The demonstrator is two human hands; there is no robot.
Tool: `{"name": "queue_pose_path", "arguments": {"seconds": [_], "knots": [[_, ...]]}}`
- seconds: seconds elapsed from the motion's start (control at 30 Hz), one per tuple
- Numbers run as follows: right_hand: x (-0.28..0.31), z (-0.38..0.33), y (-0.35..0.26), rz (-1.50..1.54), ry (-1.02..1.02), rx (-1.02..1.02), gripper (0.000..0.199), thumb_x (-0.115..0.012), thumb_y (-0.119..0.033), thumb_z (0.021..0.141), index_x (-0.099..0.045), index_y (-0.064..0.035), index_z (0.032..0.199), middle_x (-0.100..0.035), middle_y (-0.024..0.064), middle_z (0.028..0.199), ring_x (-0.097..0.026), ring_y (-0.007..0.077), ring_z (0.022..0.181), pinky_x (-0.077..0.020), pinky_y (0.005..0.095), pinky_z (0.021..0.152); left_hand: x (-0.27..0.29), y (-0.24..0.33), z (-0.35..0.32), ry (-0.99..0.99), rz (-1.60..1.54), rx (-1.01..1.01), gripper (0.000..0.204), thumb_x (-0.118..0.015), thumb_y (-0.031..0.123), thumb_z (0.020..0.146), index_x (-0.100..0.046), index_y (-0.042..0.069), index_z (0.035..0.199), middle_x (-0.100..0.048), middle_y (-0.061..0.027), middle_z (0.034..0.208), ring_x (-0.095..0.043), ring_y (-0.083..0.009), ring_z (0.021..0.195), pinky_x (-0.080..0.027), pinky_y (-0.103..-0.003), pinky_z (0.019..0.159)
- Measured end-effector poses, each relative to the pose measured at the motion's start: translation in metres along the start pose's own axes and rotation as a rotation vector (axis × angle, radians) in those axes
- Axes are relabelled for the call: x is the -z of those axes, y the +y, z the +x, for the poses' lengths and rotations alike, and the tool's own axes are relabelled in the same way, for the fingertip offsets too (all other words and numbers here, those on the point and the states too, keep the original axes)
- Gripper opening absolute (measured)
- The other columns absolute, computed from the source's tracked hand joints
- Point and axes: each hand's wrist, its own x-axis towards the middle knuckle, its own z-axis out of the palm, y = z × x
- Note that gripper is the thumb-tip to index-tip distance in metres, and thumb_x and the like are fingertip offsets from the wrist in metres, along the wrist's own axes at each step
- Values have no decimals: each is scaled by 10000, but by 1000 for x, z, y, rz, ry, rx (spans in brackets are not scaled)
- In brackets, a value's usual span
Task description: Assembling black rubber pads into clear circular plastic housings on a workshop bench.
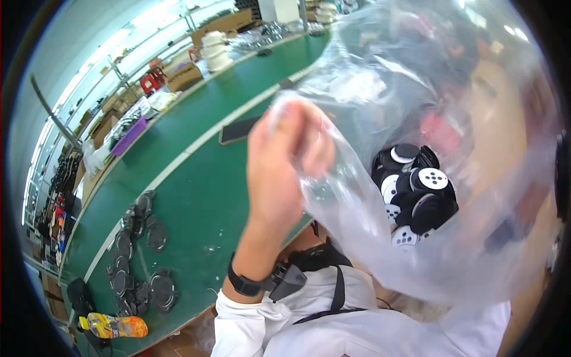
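Note:
My left hand (279, 160) is raised over the table with its fingers closed on the rim of a large clear plastic bag (351, 220). A wristband with a dark device (262, 282) sits on that wrist. The bag spreads over the right side of the head view and its film blurs what lies behind. Through it shows a heap of round black discs (425, 211), some with white faces and dark holes. I cannot make out my right hand; hazy tan and reddish shapes lie behind the plastic.
On the green table (196, 202) several dark round parts (134, 256) lie in a cluster at left. An orange bottle (113, 326) lies near the front left edge. A dark flat slab (238, 131) rests beyond my left hand. Farther back are a purple bin (128, 137) and boxes.

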Motion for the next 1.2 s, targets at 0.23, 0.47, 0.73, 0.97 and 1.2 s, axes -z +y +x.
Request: {"name": "queue_pose_path", "arguments": {"seconds": [0.23, 0.47, 0.73, 0.97, 1.2], "knots": [[-218, 144, 168, -1011, -439, 727, 257, -561, -231, 899, -629, -11, 784, -606, 52, 650, -566, 130, 554, -446, 265, 514, 131, 50, -2, 567, -97, 8, 206, -481, 148, 916, -575, 32, 1059, -613, -96, 1002, -597, -212, 906, -502, -345, 824], [-294, 57, 299, -103, -393, -218, 363, -562, -245, 885, -615, 7, 629, -567, 47, 502, -526, 102, 430, -416, 264, 438, 239, 39, -49, 34, -767, 132, 471, -536, 332, 889, -489, 2, 1221, -545, -166, 1189, -523, -326, 1098, -435, -479, 946], [-275, 54, 380, -396, -359, -374, 390, -556, -233, 880, -605, -14, 561, -570, 55, 487, -540, 116, 439, -435, 280, 466, 103, 65, -143, 419, -218, 65, 643, -429, 482, 914, -414, -20, 1317, -465, -266, 1301, -492, -365, 1172, -395, -491, 955], [-258, 36, 380, -224, -756, -529, 382, -602, -354, 873, -645, -14, 704, -624, 70, 617, -562, 123, 516, -455, 274, 514, 102, -1, -111, 900, 338, 15, 228, -518, 4, 812, -538, -26, 1038, -534, -63, 710, -532, -166, 591, -470, -315, 545], [-37, -18, 183, -687, -423, -689, 321, -534, -332, 936, -630, -32, 997, -610, 32, 850, -560, 100, 734, -453, 239, 656, 100, -6, -121, 921, 191, -143, 177, -467, -54, 730, -533, 1, 885, -464, -49, 640, -439, -147, 515, -376, -255, 455]]}}
